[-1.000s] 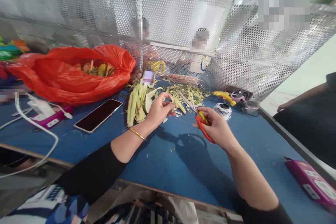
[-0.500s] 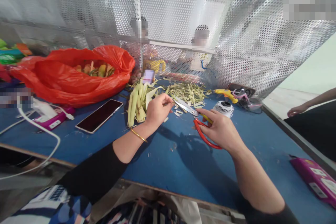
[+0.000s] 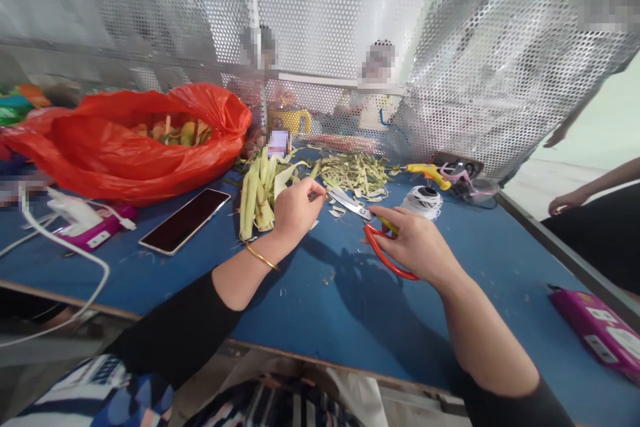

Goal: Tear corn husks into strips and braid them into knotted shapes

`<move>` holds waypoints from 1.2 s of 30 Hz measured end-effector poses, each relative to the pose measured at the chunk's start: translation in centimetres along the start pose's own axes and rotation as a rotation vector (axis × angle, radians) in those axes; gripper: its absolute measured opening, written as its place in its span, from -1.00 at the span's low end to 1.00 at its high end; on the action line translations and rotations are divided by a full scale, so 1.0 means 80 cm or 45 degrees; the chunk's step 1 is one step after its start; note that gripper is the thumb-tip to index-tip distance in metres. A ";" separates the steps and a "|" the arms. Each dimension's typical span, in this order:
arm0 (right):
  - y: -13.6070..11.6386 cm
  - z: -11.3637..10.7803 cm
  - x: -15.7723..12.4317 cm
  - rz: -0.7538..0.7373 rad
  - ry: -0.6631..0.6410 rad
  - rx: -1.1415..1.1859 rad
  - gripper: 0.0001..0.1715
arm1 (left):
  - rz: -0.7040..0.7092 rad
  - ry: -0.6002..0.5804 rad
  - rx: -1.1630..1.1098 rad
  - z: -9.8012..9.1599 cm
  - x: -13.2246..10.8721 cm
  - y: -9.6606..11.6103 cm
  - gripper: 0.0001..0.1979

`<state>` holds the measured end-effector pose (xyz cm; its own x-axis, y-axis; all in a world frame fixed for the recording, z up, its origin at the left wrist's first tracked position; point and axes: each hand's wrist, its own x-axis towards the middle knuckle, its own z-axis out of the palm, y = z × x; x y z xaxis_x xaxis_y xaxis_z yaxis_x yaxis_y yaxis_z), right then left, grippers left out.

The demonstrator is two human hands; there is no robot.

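Red-handled scissors are gripped in my right hand, fingers wrapped about the handles. Their blades point left, with the tips close to my left hand. That hand is closed in a pinch; whatever sits between thumb and fingertips is too small to make out. Beside it on the left lies a bundle of pale green husks or stalks. Behind the blades spreads a heap of thin green cuttings, with a few small pale scraps nearer to me.
A red plastic bag and a phone lie left on the blue table. At right are a white spool, a yellow glue gun, pink-framed goggles and a purple packet. A perforated metal screen closes the back.
The view has shifted slightly, so things appear a little further left. My hands and the scissors keep nearly the same pose, the blades still beside my left fingertips.
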<state>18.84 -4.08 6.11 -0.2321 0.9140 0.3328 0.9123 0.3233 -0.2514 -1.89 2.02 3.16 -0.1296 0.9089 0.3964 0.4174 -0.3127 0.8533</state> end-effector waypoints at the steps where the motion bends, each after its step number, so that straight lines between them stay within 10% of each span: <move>1: 0.000 0.000 0.000 -0.003 -0.003 -0.007 -0.50 | 0.006 -0.002 0.013 -0.001 0.000 0.001 -0.92; 36: 0.002 0.001 -0.005 -0.105 -0.010 -0.299 -0.64 | 0.000 -0.109 0.302 0.001 0.001 0.002 -0.93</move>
<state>19.07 -4.35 5.88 -0.3107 0.8890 0.3365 0.9434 0.3317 -0.0053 -1.76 2.09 3.34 -0.0572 0.9322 0.3574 0.6181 -0.2480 0.7460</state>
